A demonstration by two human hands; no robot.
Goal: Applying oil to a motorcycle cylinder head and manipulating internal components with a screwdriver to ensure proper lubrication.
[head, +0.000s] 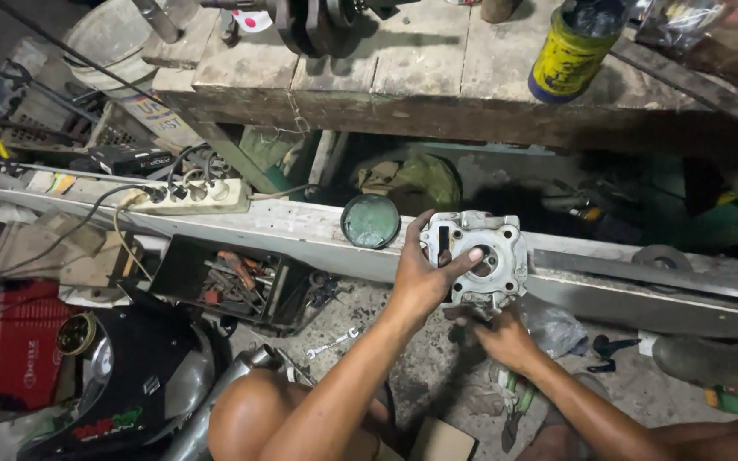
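A grey metal engine cylinder block (490, 248) with a round bore is held up over a long pale beam (301, 230). My left hand (427, 271) grips its left side, thumb stretched across to the bore. My right hand (499, 335) is under the block, fingers closed against its underside. My bare knee (254, 414) shows at the bottom.
A round green-tinted lid (370, 221) leans on the beam beside the block. A black tray of tools (231, 282), a power strip (194, 195), a motorcycle part (121, 376) and a red box (14, 341) lie left. A wooden bench (437, 77) holds a yellow can (567, 55). Wrenches (332, 344) lie on the floor.
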